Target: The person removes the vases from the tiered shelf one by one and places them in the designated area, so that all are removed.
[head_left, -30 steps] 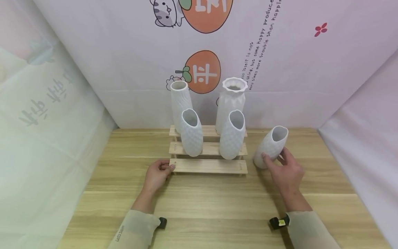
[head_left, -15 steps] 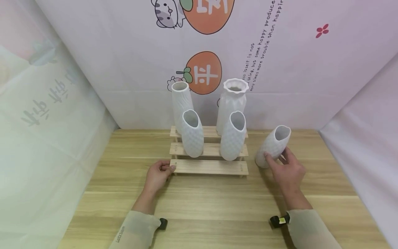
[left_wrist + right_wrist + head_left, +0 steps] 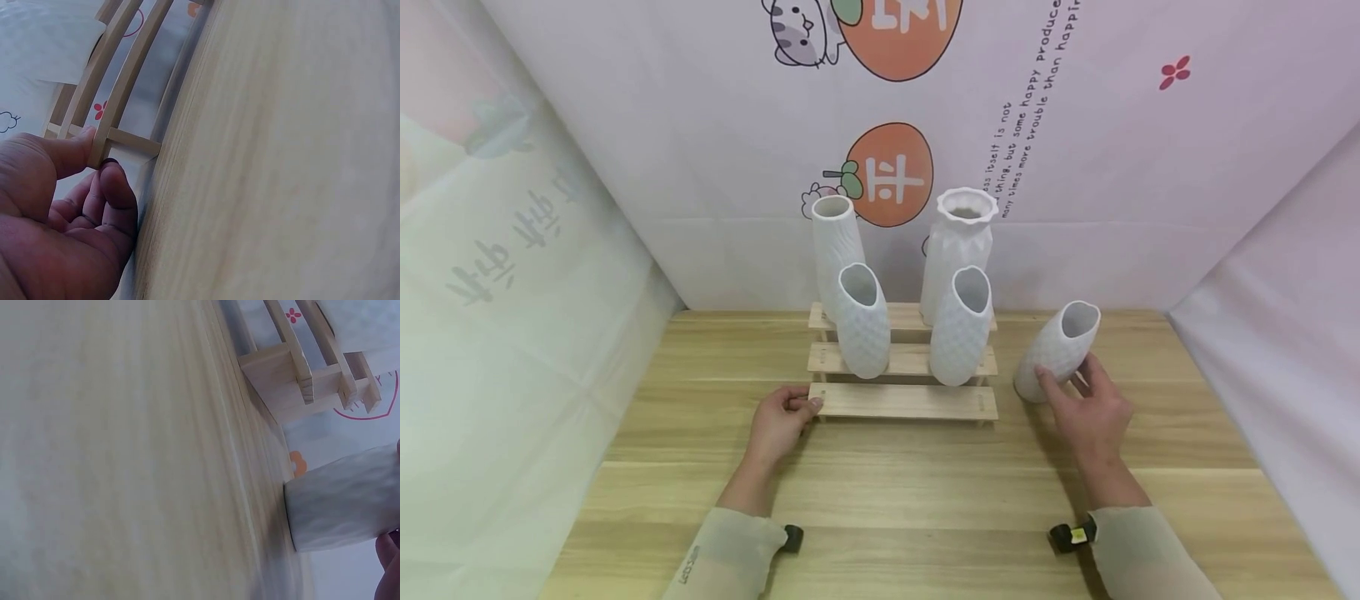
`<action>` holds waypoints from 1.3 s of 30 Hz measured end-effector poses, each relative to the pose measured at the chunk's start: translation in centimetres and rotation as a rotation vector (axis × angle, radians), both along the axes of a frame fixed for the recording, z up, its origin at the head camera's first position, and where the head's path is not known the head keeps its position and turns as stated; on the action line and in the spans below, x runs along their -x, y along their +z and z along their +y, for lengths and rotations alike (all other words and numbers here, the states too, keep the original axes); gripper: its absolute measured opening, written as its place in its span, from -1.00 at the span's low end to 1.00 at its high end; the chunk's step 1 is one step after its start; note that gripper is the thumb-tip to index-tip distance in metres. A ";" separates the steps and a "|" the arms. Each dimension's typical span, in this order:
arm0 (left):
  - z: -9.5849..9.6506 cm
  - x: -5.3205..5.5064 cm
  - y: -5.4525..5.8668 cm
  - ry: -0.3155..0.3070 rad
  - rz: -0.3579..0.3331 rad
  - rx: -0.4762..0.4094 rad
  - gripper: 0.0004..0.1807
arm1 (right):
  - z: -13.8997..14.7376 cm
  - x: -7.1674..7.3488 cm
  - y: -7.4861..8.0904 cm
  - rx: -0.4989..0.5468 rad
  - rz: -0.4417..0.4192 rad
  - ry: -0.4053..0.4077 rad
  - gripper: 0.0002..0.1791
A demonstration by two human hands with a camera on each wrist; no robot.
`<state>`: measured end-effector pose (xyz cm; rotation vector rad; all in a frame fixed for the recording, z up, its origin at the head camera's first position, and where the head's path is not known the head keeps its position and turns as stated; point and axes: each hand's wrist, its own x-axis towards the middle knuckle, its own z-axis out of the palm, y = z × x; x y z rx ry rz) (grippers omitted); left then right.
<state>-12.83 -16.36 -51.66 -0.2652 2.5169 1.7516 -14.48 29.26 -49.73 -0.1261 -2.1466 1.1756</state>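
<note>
With thumb and fingers, my left hand (image 3: 778, 423) pinches the left end of the lowest board of a three-step wooden stand (image 3: 902, 402); the left wrist view shows the thumb (image 3: 72, 153) on top and curled fingers below. My right hand (image 3: 1093, 417) grips a white textured vase (image 3: 1054, 357) with a slanted mouth, right of the stand. Its base is down at the tabletop in the right wrist view, where most of that hand is out of frame. Two similar slant-mouthed vases, one left (image 3: 865, 342) and one right (image 3: 960, 343), stand on the middle step.
On the top step are a tall ribbed vase (image 3: 838, 250) at left and a wider vase with a scalloped rim (image 3: 957, 258) at right. A wooden table (image 3: 902, 500) lies under everything. Printed white cloth (image 3: 737, 167) hangs behind and along both sides.
The vase in my right hand has shifted very slightly to the right compared with a second ago. My left hand and the stand have stayed in place.
</note>
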 end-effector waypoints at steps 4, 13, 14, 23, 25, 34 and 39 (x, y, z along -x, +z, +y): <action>0.0 0.0 0.1 0.007 -0.002 0.000 -0.55 | 0.1 -0.2 0.0 -0.015 -0.045 0.010 -0.32; 0.1 0.1 0.1 0.009 -0.003 -0.009 -0.55 | 0.0 -0.6 0.2 -0.078 -0.035 -0.030 -0.27; 0.1 0.1 0.1 0.009 -0.004 -0.010 -0.55 | 0.0 -0.6 0.2 -0.080 -0.027 -0.038 -0.26; 0.2 0.2 0.3 0.015 -0.002 -0.014 -0.57 | -0.2 -1.0 0.8 -0.047 -0.024 -0.068 -0.17; 0.2 0.1 0.3 0.015 -0.002 -0.013 -0.58 | -0.3 -1.2 0.9 -0.047 -0.021 -0.067 -0.17; 0.2 0.0 0.2 0.002 0.004 -0.019 -0.57 | -0.6 -2.0 1.1 -0.070 0.042 -0.071 -0.17; 0.2 0.0 0.2 -0.001 0.004 -0.024 -0.57 | -0.8 -2.4 1.2 -0.058 0.116 -0.074 -0.19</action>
